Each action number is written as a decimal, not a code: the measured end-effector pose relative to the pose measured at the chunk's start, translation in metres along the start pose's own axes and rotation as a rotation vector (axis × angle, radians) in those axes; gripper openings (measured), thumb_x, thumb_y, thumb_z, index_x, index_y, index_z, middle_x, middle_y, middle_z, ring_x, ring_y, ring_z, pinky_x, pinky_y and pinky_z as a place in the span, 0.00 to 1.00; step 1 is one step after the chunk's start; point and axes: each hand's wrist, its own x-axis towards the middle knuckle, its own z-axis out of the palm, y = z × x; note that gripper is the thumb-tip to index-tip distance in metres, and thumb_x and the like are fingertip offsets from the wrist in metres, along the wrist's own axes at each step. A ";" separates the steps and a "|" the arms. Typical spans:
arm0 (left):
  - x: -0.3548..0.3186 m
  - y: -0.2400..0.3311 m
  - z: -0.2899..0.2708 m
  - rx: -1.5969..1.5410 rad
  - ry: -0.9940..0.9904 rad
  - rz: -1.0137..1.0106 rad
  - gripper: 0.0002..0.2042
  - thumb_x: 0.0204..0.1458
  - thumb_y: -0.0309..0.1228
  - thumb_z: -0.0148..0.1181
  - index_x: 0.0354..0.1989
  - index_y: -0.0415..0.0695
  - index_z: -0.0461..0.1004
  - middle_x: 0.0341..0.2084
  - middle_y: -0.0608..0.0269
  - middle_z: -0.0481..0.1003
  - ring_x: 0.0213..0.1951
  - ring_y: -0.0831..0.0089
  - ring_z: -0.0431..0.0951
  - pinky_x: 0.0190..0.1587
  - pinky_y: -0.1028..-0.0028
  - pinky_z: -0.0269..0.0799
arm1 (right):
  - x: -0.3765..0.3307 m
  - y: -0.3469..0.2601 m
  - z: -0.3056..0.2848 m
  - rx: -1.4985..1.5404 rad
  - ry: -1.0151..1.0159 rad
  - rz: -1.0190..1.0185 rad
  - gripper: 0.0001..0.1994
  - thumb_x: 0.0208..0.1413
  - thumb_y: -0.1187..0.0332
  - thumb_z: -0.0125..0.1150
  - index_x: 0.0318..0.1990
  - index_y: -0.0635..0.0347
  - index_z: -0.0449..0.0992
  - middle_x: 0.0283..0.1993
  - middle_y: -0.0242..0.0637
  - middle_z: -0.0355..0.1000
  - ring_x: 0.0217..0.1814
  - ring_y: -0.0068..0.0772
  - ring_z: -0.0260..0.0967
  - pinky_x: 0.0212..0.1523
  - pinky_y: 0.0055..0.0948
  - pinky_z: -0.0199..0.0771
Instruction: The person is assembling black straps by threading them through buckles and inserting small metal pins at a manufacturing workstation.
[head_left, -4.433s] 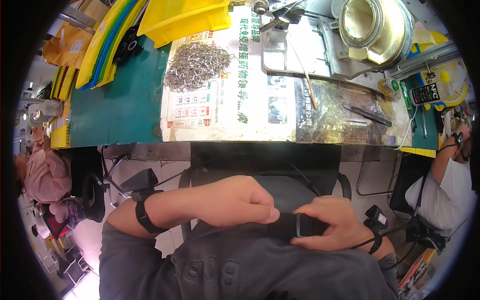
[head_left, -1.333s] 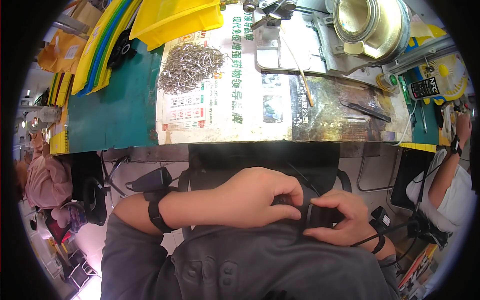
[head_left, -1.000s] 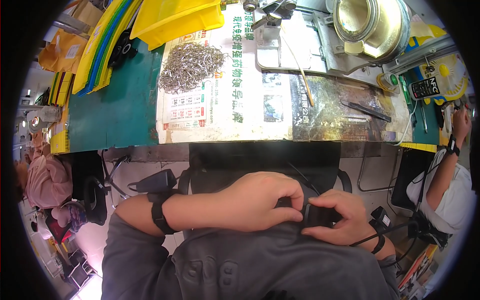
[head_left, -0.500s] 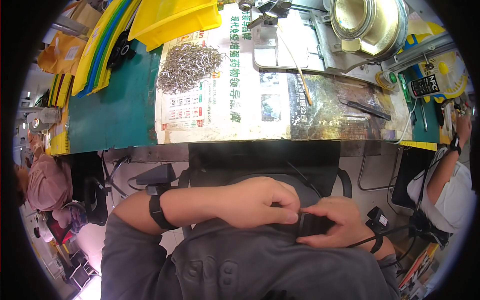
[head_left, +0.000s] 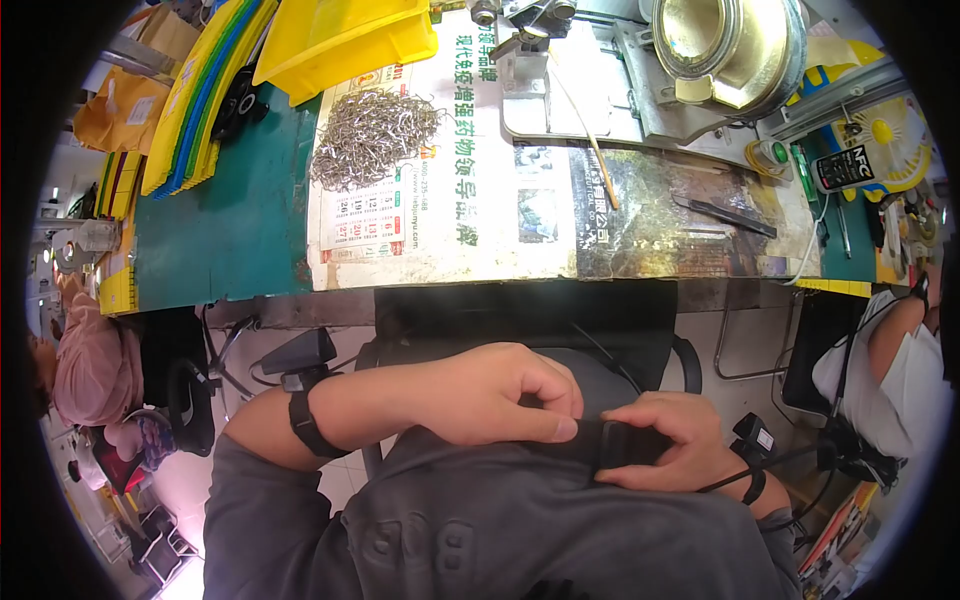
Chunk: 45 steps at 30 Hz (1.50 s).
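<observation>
A grey garment with a stitched, buttoned front fills the lower middle of the frame. The left hand (head_left: 490, 395) comes off a bare forearm with a black wristband (head_left: 305, 425) at centre left. The right hand (head_left: 665, 440), at lower right, has a thin black band (head_left: 752, 487) at its wrist, and a black cable (head_left: 770, 465) runs off it toward the right edge.

1. One view only: head cam, left of a side-by-side pair, wide fisheye.
2. Looks steeply down over wearer's torso; bench (head_left: 240, 220) at top, lap at bottom.
3. Close to left hand (head_left: 490, 395) and right hand (head_left: 665, 440), which sit low-centre.
4. Upright, not mirrored; edges bend near rim, dark corners.
</observation>
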 end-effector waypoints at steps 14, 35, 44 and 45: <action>-0.007 -0.004 0.000 -0.076 0.041 -0.017 0.15 0.58 0.33 0.61 0.23 0.37 0.71 0.30 0.59 0.78 0.38 0.74 0.77 0.42 0.72 0.70 | -0.003 -0.001 -0.004 0.061 -0.063 0.087 0.26 0.41 0.66 0.81 0.49 0.62 0.79 0.37 0.35 0.78 0.36 0.27 0.77 0.37 0.22 0.74; -0.030 0.001 -0.006 0.121 0.085 -0.186 0.18 0.59 0.40 0.62 0.52 0.42 0.74 0.19 0.72 0.64 0.24 0.81 0.64 0.30 0.77 0.62 | -0.021 -0.006 -0.028 1.054 -0.229 0.837 0.34 0.54 0.81 0.64 0.69 0.62 0.58 0.33 0.24 0.66 0.30 0.09 0.59 0.31 0.12 0.57; -0.039 0.003 0.002 0.193 0.113 -0.217 0.17 0.61 0.42 0.60 0.49 0.42 0.76 0.30 0.63 0.78 0.33 0.75 0.78 0.39 0.74 0.71 | -0.022 0.000 -0.017 0.980 -0.014 0.697 0.19 0.59 0.80 0.56 0.56 0.61 0.62 0.34 0.26 0.67 0.28 0.09 0.57 0.28 0.12 0.55; -0.042 0.002 0.001 0.214 0.143 -0.219 0.16 0.61 0.41 0.60 0.48 0.42 0.76 0.31 0.63 0.78 0.33 0.75 0.78 0.38 0.74 0.71 | -0.017 0.000 -0.017 0.980 -0.013 0.698 0.19 0.59 0.80 0.56 0.56 0.61 0.62 0.34 0.26 0.67 0.28 0.09 0.57 0.28 0.12 0.55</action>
